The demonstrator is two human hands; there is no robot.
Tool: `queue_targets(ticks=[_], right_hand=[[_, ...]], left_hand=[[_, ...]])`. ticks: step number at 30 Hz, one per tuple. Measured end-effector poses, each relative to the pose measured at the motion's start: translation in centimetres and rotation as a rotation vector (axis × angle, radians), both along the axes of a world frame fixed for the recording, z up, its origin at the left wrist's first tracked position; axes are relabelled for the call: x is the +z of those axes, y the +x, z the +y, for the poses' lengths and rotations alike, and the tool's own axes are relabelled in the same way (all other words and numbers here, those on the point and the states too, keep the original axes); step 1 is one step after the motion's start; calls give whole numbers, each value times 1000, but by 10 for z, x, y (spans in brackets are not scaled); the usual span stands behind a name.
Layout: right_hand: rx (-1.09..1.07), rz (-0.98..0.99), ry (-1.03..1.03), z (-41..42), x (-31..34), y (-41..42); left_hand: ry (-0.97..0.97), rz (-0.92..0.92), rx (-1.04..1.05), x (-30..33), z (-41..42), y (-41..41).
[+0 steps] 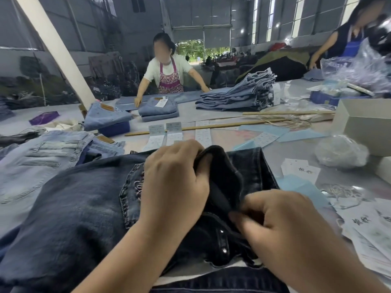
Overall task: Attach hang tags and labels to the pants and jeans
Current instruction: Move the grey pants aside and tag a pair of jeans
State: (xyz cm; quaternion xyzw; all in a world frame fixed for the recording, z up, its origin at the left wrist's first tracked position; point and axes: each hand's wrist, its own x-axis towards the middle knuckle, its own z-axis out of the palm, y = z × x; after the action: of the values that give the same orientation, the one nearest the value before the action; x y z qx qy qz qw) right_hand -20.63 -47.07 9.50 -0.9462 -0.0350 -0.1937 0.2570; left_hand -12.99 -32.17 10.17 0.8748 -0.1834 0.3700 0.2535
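Dark denim jeans point(80, 208) lie spread across the near edge of the table point(190, 118). The left hand point(175, 178) grips a raised fold of the waistband, fingers curled round it. Just right, the right hand point(281, 225) pinches the same dark fabric. White paper tags point(300, 170) lie at the right.

colours on my table

the jeans point(84, 208) under my hands are dark indigo, faded paler across the seat, with pinkish embroidery on the back pocket point(132, 195). beside them lies a pale, washed-out blue pair point(42, 153). the stack of jeans point(237, 96) further off is light blue. sky-blue paper sheets point(300, 187) sit by white tags point(300, 169) with black writing. the apron point(170, 79) opposite is pink and floral.
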Motion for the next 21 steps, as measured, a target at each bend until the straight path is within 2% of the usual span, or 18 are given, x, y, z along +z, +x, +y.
queue_targets(ticks=[5, 8, 11, 14, 21], right_hand=[[19, -76, 244, -4, -13, 13], [-26, -31, 309, -9, -15, 22], [-2, -6, 375, -14, -14, 27], [-3, -89, 462, -12, -17, 26], [-139, -325, 550, -5, -34, 28]], left_hand=[[91, -16, 31, -15, 12, -12], [266, -65, -83, -21, 16, -24], [393, -29, -157, -24, 23, -29], [379, 21, -163, -21, 28, -32], [347, -64, -161, -29, 36, -36]])
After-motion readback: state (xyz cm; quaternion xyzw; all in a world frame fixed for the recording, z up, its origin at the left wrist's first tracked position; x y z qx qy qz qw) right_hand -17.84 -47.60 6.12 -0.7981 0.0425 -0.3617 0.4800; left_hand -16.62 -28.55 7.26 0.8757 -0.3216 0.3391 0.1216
